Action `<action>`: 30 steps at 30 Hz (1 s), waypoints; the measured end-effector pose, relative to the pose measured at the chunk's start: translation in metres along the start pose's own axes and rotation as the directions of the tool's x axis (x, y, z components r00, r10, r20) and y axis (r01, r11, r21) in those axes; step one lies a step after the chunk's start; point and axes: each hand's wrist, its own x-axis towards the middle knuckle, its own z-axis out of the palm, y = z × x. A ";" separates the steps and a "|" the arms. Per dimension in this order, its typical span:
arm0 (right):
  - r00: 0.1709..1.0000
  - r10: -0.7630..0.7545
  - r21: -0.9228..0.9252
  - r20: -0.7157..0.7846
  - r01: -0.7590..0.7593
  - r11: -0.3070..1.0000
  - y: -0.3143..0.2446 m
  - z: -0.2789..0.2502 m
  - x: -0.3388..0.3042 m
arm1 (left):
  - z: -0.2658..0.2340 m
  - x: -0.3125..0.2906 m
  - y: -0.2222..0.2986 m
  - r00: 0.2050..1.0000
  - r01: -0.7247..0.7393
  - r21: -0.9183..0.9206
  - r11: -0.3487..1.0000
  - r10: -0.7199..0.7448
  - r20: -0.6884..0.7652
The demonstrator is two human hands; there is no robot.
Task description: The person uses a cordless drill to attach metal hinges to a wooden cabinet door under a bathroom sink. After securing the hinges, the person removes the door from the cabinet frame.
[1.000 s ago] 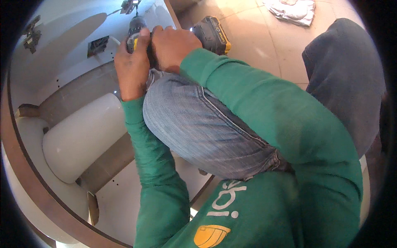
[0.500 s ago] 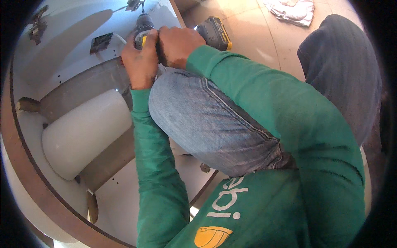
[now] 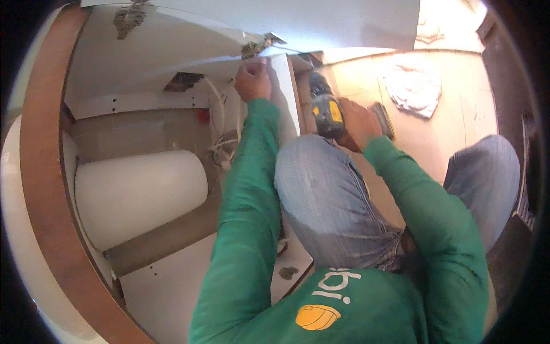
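While one drill (image 3: 327, 112) is grasped by the right hand (image 3: 360, 123) in the open room between cabinet edge (image 3: 286, 94) and one cloth (image 3: 413, 87) to the right, the left hand (image 3: 253, 83) is curled beside one of two far hinges (image 3: 250, 51); whether anything is pinched cannot be told.

There are two bare hands (image 3: 252, 83), two green sleeves (image 3: 243, 189), two denim-covered knees (image 3: 312, 172), one drill (image 3: 328, 114), one white cylinder (image 3: 140, 195) and two metal hinges (image 3: 129, 23) near the top
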 end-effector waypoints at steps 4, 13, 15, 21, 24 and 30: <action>0.999 0.048 -0.010 -0.016 -0.048 0.999 -0.009 -0.010 -0.004 | 0.007 0.006 0.006 0.995 0.095 0.004 0.995 -0.095 0.000; 0.997 -0.079 0.096 -0.019 0.080 0.992 0.001 -0.013 -0.003 | 0.001 -0.026 -0.013 0.901 0.373 -0.615 0.695 -0.429 0.061; 0.988 -0.151 0.155 -0.024 0.152 0.976 -0.014 -0.014 -0.005 | -0.015 -0.034 -0.029 0.848 0.467 -0.794 0.390 -0.451 0.277; 0.971 -0.241 0.275 -0.008 0.234 0.932 -0.040 -0.018 0.012 | -0.076 -0.033 -0.020 0.814 0.460 -0.883 0.094 -0.440 0.378; 0.937 -0.350 0.261 -0.004 0.339 0.904 -0.057 -0.027 0.030 | -0.115 -0.018 -0.008 0.843 0.480 -0.858 0.183 -0.366 0.393; 0.898 -0.412 0.259 -0.154 0.439 0.860 -0.103 -0.050 0.026 | -0.163 -0.003 0.057 0.893 0.404 -0.902 0.151 -0.277 0.354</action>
